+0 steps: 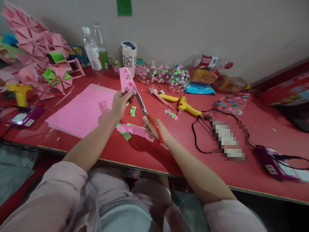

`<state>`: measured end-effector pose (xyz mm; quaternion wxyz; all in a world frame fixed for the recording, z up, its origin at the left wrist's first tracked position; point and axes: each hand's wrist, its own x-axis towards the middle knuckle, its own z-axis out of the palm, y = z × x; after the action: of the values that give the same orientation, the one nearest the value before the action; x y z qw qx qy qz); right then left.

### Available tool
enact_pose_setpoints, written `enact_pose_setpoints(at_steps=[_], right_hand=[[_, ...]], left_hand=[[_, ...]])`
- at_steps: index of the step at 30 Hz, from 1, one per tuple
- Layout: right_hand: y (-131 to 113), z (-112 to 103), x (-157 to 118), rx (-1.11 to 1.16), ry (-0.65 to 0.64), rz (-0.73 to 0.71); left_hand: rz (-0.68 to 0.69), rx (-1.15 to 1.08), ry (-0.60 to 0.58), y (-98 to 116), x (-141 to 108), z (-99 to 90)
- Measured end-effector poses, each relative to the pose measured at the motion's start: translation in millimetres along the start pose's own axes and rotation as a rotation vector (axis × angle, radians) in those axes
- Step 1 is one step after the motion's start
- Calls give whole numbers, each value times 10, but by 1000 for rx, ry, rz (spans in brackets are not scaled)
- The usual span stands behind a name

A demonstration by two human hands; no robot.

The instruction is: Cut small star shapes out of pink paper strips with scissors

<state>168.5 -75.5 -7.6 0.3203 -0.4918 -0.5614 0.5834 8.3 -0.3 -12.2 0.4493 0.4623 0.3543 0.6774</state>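
My left hand [121,103] pinches the lower edge of a pink paper strip [125,79] with star-shaped holes in it, held up above the table. In my right hand [154,127] is a pair of scissors [154,125] with orange handles. Their blades point up and away, and the tips touch or nearly touch the strip's right edge. Below lie a pink paper scrap [131,129] and a green paper scrap [125,135]. Small green cut pieces [133,111] rest just beyond, and a little group of paper stars [171,114] is to the right.
Pink paper sheets [84,108] lie at left. A yellow glue gun [188,107], its black cord and a purple power strip [272,162] are at right. Along the wall stand bottles [92,53], a cup [129,56] and a clear container of paper stars [164,75]. Pink folded-paper models [36,42] fill the far left.
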Motion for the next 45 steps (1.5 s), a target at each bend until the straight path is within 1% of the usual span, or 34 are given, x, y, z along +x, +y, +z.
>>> enact_pose_setpoints(at_steps=[6, 12, 17, 21, 25, 26, 29, 31, 37, 41, 45], right_hand=[[-17, 13, -7, -15, 23, -2], [-31, -4, 17, -36, 21, 26], [-48, -20, 24, -44, 29, 41], [-52, -29, 30, -65, 28, 44], [-22, -29, 34, -84, 29, 11], [-11, -28, 35, -88, 31, 0], [18, -25, 40, -109, 43, -27], [27, -24, 42, -129, 52, -35], [28, -31, 49, -143, 48, -31], [20, -41, 39, -122, 10, -20], [-11, -52, 13, -102, -29, -14]], left_hand=[[2, -27, 5, -3, -5, 1], [4, -51, -2, -12, 13, -12], [-22, -62, -9, 24, 20, -24], [-49, -82, 17, 63, 31, -30], [-69, -136, 63, 77, 41, -24], [-75, -146, 46, 75, 38, -19], [-103, -149, -70, 59, 11, -1], [-98, -132, -109, 48, -8, 6], [-25, -112, -53, 37, 12, -24], [-27, -128, -19, 48, 35, -37], [-25, -81, -14, 74, 36, -38]])
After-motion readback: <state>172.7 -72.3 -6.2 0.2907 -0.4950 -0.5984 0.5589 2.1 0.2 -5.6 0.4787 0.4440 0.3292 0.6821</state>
